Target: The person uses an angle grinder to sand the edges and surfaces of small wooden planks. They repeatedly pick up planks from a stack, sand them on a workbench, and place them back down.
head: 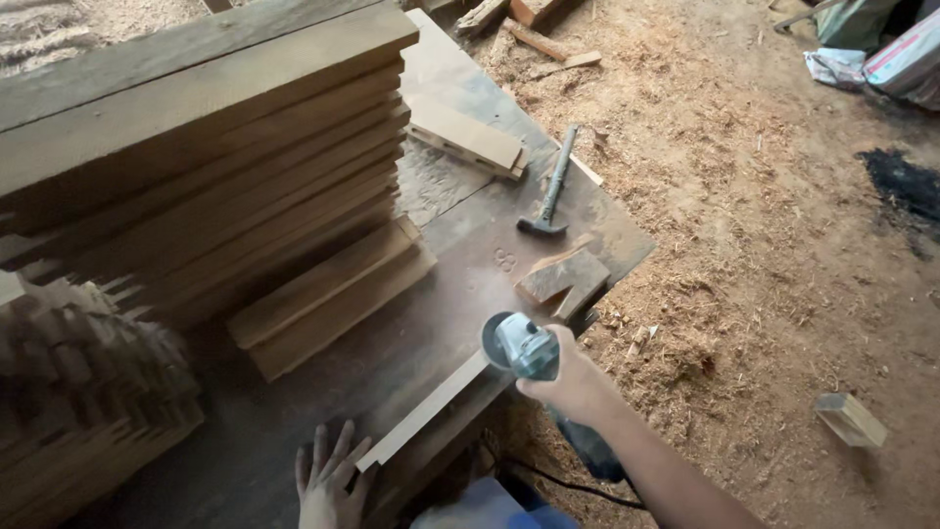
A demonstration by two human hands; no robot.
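Observation:
My right hand (573, 384) grips an angle grinder (519, 347) whose head sits at the far end of a pale wooden strip (427, 409). The strip lies along the near edge of a dark worktable (460, 264). My left hand (328, 480) rests flat with fingers spread on the table, just left of the strip's near end. The grinder's black cable (548, 477) trails down below my right arm.
A tall stack of planks (206, 167) fills the left of the table, with two shorter boards (328, 294) at its foot. A hammer (550, 186), a wood block (563, 279) and a slotted board (468, 137) lie beyond. Sawdust covers the floor at right, with a loose block (850, 419).

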